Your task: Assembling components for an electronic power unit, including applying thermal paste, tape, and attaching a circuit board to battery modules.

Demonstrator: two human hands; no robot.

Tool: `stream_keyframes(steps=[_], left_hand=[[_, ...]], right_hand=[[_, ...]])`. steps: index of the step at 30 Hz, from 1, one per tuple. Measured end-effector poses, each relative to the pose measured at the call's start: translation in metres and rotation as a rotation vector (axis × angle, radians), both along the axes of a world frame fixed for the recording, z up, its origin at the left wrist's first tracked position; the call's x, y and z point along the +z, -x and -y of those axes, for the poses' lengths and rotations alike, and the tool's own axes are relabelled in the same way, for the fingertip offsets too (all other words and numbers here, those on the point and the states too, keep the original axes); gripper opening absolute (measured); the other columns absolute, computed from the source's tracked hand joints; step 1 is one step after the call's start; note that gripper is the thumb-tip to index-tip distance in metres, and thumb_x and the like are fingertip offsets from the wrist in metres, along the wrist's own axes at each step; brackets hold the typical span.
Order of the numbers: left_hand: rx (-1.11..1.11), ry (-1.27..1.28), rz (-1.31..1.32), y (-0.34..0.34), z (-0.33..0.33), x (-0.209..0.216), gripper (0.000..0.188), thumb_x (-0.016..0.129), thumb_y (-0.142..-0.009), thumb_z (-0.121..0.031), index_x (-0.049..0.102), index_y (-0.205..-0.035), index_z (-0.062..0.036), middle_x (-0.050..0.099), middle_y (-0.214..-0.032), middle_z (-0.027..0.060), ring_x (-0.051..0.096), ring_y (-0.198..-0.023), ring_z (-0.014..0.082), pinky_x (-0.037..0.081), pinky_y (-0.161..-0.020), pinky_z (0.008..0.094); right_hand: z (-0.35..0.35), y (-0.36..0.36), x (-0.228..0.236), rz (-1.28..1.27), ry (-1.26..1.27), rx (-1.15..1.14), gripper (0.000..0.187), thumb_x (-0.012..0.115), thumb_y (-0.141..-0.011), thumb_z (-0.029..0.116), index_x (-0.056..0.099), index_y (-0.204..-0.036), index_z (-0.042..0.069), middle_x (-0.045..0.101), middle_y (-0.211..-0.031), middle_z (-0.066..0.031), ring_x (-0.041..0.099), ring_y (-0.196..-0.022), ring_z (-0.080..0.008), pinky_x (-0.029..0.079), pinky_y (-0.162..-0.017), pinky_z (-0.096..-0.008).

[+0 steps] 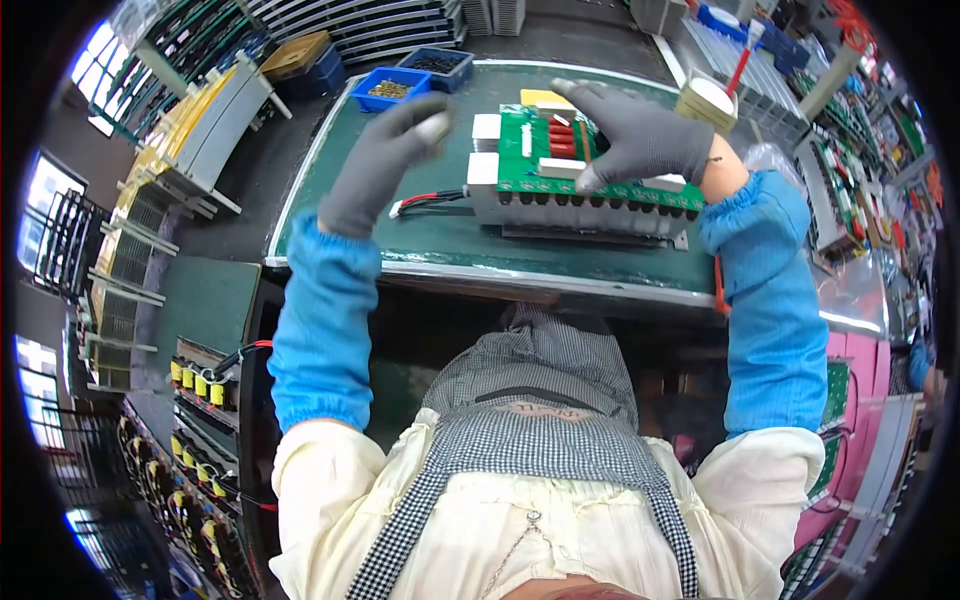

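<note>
A green circuit board [530, 165] with white blocks and red parts lies on a grey finned metal base [560, 208] on the green mat [420, 240]. My right hand [640, 135], in a grey glove, rests spread on top of the board, fingers touching its white parts. My left hand [385, 160], also gloved, hovers just left of the board with the fingers curled around a small whitish piece [434, 127] at the fingertips. A red and black wire [425, 200] runs out of the board's left side beneath that hand.
Two blue bins [392, 88] of small parts stand at the mat's far left edge. A roll of tape [708, 100] and a red-handled tool [738, 70] sit at the far right. Racks of boards fill the left [130, 250] and right [840, 190] sides.
</note>
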State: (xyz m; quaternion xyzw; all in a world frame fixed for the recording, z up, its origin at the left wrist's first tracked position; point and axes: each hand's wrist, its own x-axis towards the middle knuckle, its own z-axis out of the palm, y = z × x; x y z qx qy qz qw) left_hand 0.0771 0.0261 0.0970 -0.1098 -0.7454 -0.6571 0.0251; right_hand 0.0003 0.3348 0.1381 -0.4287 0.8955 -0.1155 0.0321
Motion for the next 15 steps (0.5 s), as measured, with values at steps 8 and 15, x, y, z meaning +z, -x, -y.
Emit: stream_keyframes(steps=[8, 15], left_hand=[[-0.073, -1.059, 0.708, -0.042, 0.023, -0.138, 0.029, 0.057, -0.099, -0.016, 0.054, -0.119, 0.0057, 0.061, -0.122, 0.0203, 0.063, -0.102, 0.024, 0.055, -0.085, 0.0351], [0.081, -1.246, 0.456, -0.002, 0.003, -0.157, 0.018, 0.051, -0.101, -0.005, 0.053, -0.114, 0.0064, 0.06, -0.108, 0.015, 0.063, -0.098, 0.0216, 0.057, -0.088, 0.0312]], right_hand=[[0.041, 0.011, 0.009, 0.13, -0.226, 0.007, 0.137, 0.087, -0.053, 0.06, 0.013, -0.158, 0.013, 0.012, -0.161, -0.0266, 0.023, -0.146, -0.0461, 0.026, -0.119, -0.0501], [0.043, 0.015, -0.003, 0.175, -0.296, 0.022, 0.14, 0.089, -0.051, 0.058, 0.014, -0.157, 0.005, 0.018, -0.16, -0.026, 0.032, -0.143, -0.0432, 0.031, -0.117, -0.0423]])
